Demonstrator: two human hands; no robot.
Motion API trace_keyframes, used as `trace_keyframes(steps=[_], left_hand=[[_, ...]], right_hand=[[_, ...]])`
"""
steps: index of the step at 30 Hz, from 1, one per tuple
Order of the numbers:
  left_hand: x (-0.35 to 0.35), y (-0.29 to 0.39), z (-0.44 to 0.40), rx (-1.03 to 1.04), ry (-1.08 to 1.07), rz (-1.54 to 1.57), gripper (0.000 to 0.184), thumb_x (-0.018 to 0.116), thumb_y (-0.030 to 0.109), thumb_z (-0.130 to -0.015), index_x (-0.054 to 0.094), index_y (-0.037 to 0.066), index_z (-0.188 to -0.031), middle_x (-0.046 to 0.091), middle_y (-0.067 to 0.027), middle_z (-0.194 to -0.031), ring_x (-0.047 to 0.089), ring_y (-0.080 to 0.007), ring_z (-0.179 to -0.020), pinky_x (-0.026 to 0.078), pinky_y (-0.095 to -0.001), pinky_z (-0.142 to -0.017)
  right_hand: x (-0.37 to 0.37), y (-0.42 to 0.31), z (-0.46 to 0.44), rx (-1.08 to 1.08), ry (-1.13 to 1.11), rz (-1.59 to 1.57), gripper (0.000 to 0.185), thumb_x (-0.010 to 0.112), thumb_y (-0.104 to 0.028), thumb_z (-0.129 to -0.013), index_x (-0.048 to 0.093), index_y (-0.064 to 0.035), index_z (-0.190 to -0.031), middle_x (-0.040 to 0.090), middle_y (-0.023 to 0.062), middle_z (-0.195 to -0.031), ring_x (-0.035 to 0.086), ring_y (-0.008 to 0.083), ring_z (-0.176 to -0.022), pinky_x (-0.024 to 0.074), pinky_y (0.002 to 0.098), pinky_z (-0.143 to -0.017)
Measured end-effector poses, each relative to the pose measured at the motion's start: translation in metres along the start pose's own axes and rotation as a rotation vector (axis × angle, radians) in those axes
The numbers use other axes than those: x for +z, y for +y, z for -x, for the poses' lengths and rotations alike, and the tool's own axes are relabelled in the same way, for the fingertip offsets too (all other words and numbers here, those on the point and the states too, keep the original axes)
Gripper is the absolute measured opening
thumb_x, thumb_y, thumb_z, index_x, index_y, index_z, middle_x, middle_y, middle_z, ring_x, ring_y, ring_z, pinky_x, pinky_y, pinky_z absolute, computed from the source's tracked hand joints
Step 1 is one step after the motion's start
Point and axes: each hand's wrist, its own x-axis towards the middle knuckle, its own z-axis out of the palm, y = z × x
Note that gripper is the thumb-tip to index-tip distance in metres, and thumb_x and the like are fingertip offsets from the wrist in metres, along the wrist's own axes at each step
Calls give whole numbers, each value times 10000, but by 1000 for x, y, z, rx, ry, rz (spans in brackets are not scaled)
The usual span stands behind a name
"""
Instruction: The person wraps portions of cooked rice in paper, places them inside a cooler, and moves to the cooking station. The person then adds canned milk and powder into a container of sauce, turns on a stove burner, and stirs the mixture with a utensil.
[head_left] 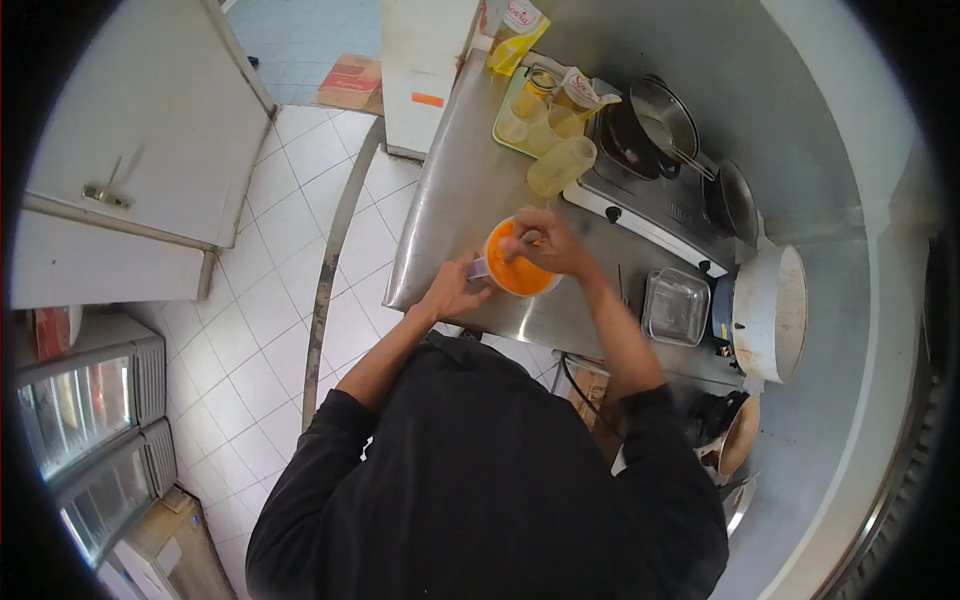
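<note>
A clear plastic jug (479,269) with a handle stands near the front edge of the steel table, holding bright orange liquid (521,280). My left hand (455,291) is closed around the jug's handle on its left side. Over the jug's mouth, my right hand (548,246) is closed with its fingers pinched and pointing down toward the liquid. Whatever those fingers grip is hidden. Just beyond the jug, a yellowish translucent cup (562,168) leans over on the table.
A green tray (508,135) with cups, a can and a pouch sits at the back. To the right are a gas stove (640,215) with dark pans (650,125), a glass container (677,307) and a large white pot (770,315). The steel table (437,215) ends at my left.
</note>
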Motion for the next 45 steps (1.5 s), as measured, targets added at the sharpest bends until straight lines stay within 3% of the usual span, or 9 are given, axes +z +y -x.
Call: trace_keyframes(steps=[1, 4, 7, 10, 16, 27, 30, 36, 45], left_hand=[[0, 0, -1, 14, 13, -19, 508, 777, 242, -711, 554, 5, -1101, 658, -254, -944, 637, -454, -907, 508, -494, -783], [3, -3, 4, 45, 50, -59, 478, 776, 275, -707, 548, -3, -1022, 650, -239, -870, 639, -433, -828, 513, -474, -743], [2, -4, 0, 46, 58, -33, 476, 779, 304, -710, 543, -4, -985, 646, -230, -831, 642, -417, -778, 517, -463, -710], [7, -8, -1, 75, 76, -18, 478, 785, 322, -719, 544, 3, -982, 647, -229, -823, 647, -406, -755, 520, -459, -686], [4, -4, 0, 12, 49, -24, 482, 798, 317, -723, 550, 11, -1000, 653, -230, -829, 650, -405, -760, 521, -456, -687], [1, 6, 0, 5, 73, -16, 562, 846, 401, -699, 574, 9, -997, 662, -219, -879, 653, -379, -793, 515, -433, -712], [2, 12, 1, -22, 77, -16, 635, 875, 459, -667, 584, 5, -1004, 662, -202, -873, 651, -355, -772, 511, -425, -702], [8, 5, -1, -71, 82, 10, 717, 898, 521, -626, 575, 5, -1005, 660, -199, -861, 651, -343, -773, 509, -425, -702], [14, 1, -2, -62, 118, -33, 741, 891, 551, -625, 559, 10, -1009, 663, -214, -881, 664, -373, -829, 516, -434, -729]], right_hand=[[9, 5, 2, 28, 142, -217, 279, 661, -212, -941, 597, -13, -756, 499, 40, -638, 547, 157, -581, 425, 284, -544], [0, 6, 6, 21, 476, -396, 429, 557, -319, -1001, 503, -54, -668, 441, 17, -596, 416, 134, -483, 345, 271, -466], [-18, -19, 18, -79, 600, -728, 533, 434, -428, -1030, 377, -110, -607, 347, 8, -534, 289, 114, -439, 260, 287, -419], [-35, -57, 25, -128, 534, -842, 530, 408, -482, -1013, 294, -146, -619, 264, -17, -520, 203, 101, -446, 221, 278, -424], [-46, -105, 22, -107, 633, -684, 473, 396, -372, -988, 312, -133, -589, 273, 11, -497, 230, 126, -428, 233, 304, -424], [-75, -128, 43, -117, 742, -723, 464, 436, -347, -950, 295, -148, -556, 273, -1, -494, 240, 118, -423, 230, 289, -399], [-65, -109, 51, -93, 739, -804, 455, 433, -345, -937, 300, -142, -552, 280, -1, -492, 247, 122, -422, 240, 290, -393], [-2, -16, 48, -337, 762, -403, 424, 412, -270, -884, 306, -112, -504, 326, 42, -484, 295, 144, -427, 284, 292, -413], [33, 36, 48, -179, 802, -399, 407, 408, -259, -870, 299, -107, -508, 309, 31, -478, 277, 137, -434, 277, 295, -417]])
